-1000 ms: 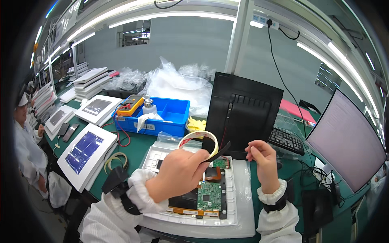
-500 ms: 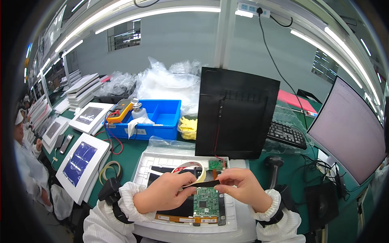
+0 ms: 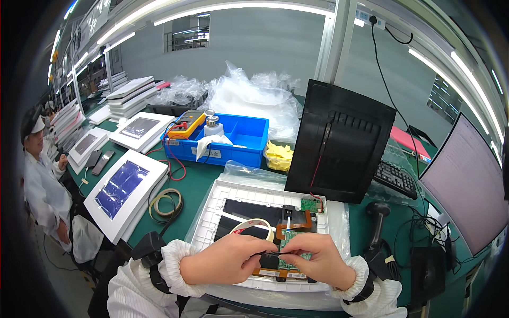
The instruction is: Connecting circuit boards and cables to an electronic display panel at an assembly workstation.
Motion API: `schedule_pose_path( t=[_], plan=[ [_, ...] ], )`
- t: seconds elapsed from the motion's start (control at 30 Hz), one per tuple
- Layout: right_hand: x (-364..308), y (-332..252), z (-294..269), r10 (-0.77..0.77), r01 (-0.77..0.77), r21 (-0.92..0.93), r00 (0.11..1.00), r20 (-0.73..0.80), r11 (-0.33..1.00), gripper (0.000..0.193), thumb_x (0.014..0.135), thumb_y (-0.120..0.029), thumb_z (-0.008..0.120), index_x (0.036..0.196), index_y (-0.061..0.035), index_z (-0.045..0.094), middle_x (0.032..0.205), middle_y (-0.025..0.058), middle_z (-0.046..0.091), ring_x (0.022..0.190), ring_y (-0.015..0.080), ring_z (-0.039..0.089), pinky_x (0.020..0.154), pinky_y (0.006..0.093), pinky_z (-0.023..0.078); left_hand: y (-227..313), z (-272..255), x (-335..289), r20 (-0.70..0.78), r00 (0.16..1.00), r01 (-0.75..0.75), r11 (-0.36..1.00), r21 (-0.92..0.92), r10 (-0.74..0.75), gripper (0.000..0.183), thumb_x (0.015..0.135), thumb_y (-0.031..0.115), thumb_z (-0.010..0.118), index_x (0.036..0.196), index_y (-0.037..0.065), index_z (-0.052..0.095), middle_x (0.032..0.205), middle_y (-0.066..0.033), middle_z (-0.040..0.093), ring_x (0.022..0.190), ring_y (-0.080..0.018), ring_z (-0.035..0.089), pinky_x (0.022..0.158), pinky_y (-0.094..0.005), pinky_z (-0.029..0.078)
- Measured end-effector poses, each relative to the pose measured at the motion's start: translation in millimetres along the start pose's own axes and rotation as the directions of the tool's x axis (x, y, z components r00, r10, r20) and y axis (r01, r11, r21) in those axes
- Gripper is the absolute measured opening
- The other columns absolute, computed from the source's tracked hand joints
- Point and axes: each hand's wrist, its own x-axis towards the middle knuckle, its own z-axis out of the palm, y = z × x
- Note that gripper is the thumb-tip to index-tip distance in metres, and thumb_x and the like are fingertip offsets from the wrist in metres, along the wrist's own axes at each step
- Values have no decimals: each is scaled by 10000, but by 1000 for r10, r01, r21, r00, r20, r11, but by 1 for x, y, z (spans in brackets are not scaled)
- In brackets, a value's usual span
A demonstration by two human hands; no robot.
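Note:
Between my left hand (image 3: 228,259) and my right hand (image 3: 317,258), a small thin black strip (image 3: 270,253) is pinched by the fingertips of both. It hovers over an open white-framed panel (image 3: 208,225), close to a green circuit board (image 3: 289,238) that my fingers partly hide. A cream tape roll (image 3: 270,229) with a red-and-white inner side stands on the panel behind my left hand. An orange flat ribbon (image 3: 302,220) lies at the board's far side. A smaller green board (image 3: 312,205) sits at the panel's far right corner, with a red wire running from it.
A large black back cover (image 3: 344,138) stands behind the panel. Further left is a blue divided bin (image 3: 241,153) with a multimeter (image 3: 185,126) and a bottle. Tape rolls (image 3: 165,204), white-framed screens (image 3: 119,188), a scanner (image 3: 377,220) and a monitor (image 3: 466,180) surround it. A co-worker (image 3: 45,175) is at far left.
The view has swung left, so the scene appears shifted right. The black strip between my hands looks smaller, its fingertips closer together. More of the panel's upper part with the ribbon shows.

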Motion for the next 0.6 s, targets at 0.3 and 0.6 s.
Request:
schedule_pose_path(
  t=[0.3, 0.6],
  plan=[
    [-2, 3, 3, 1, -2, 57, 1000, 23, 998, 114, 716, -28, 657, 817, 9, 621, 703, 74, 595, 622, 125, 572, 564, 219, 459, -2, 13, 4, -131, 991, 21, 997, 77, -10, 196, 702, 7, 484, 874, -8, 576, 798, -152, 585, 761, -289, 565, 648, -332, 450],
    [-3, 3, -3, 109, -107, 213, 994, 3, 971, 98, 747, -20, 638, 826, 32, 615, 727, 82, 601, 664, 119, 611, 581, 206, 484, 8, 20, 5, -234, 972, 50, 962, 268, 15, 108, 792, 173, 546, 774, 75, 590, 633, -80, 570, 582, -241, 570, 503, -331, 430]
  ],
)
